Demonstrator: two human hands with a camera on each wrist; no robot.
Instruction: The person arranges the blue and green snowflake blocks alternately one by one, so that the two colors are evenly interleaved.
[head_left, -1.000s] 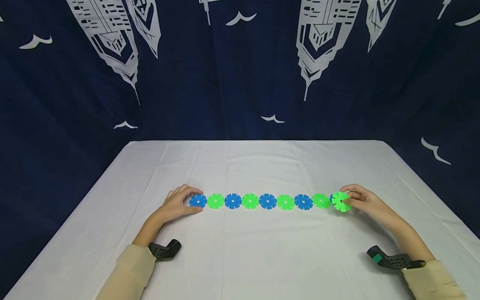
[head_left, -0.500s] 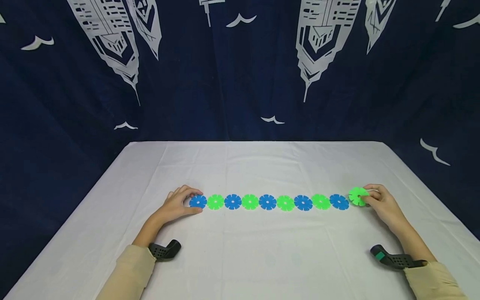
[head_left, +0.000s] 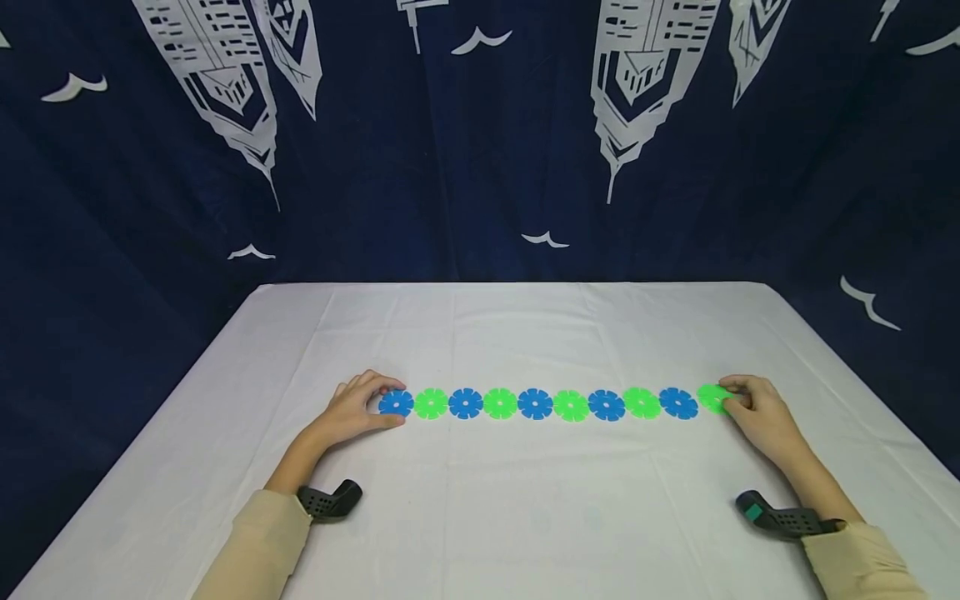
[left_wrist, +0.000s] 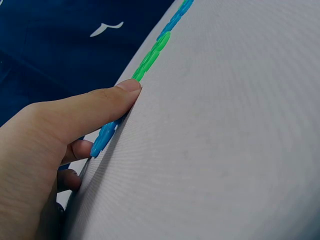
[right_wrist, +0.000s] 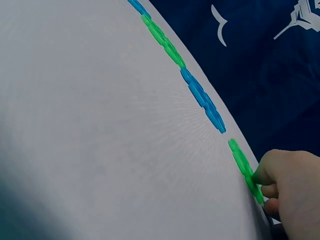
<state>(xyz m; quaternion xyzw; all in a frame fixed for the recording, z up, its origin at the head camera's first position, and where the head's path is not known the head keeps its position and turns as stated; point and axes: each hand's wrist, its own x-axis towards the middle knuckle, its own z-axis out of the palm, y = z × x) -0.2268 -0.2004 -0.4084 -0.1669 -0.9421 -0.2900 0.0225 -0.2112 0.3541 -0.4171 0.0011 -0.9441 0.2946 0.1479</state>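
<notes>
A straight row of flat notched discs (head_left: 536, 403), alternating blue and green, lies across a white table (head_left: 525, 517). At the row's left end my left hand (head_left: 384, 403) pinches the blue end disc (head_left: 397, 403) between thumb and fingers; the left wrist view shows the thumb (left_wrist: 100, 107) alongside that blue disc (left_wrist: 102, 137). At the right end my right hand (head_left: 729, 397) holds the green end disc (head_left: 708, 397) flat on the cloth, next to a blue disc (head_left: 678, 403). In the right wrist view my curled fingers (right_wrist: 280, 175) grip this green disc (right_wrist: 240, 157) at its far edge.
Bare white cloth surrounds the row. A dark blue curtain with white tower and bird prints (head_left: 480, 142) hangs behind and beside the table. Black camera mounts sit on my left wrist (head_left: 330, 502) and right wrist (head_left: 780, 518).
My right hand carried the green disc rightward off the last blue disc and lowered it flat at the row's right end. The left hand stayed still.
</notes>
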